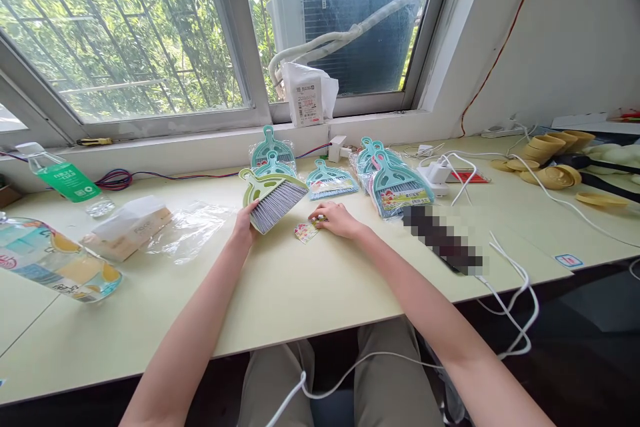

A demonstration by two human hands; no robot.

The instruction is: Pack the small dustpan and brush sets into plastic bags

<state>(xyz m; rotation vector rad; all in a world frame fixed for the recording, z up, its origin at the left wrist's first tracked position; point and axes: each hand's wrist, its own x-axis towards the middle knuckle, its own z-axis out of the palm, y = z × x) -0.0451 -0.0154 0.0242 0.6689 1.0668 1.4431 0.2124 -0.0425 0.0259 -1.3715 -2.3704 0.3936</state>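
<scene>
Tabletop: one pale yellow table (300, 293), below two visible window panes.
Outdoor unit: one (350, 27), beyond the right pane.
Bottles: two at the left; a larger printed bottle (60, 260) lies in front of a green-labelled bottle (67, 180).
Wrapped teal sets: two at the back left (273, 147), one near the middle (333, 183), and a pile at the right (395, 183) with at least three handles visible; overlap hides its exact count.
Unwrapped green set: one green dustpan (247, 193) with one grey-bristled brush (277, 203), both tilted above the table, left of the right hand.
Left hand: one (243, 225), grasping the green dustpan and brush together at their near side.
Right hand: one (337, 219), fingers bent down onto a printed card; whether they pinch it, I cannot tell.
Tissue packs: two, one on the table (127, 230) and one on the windowsill (306, 97).
Clear wrapper: one crumpled area of plastic (187, 230), beside the table's tissue pack.
White adapters: two larger ones, at the back (339, 147) and right (437, 177).
Printed card: one clearly visible (305, 233), flat on the table beneath the fingertips.
</scene>
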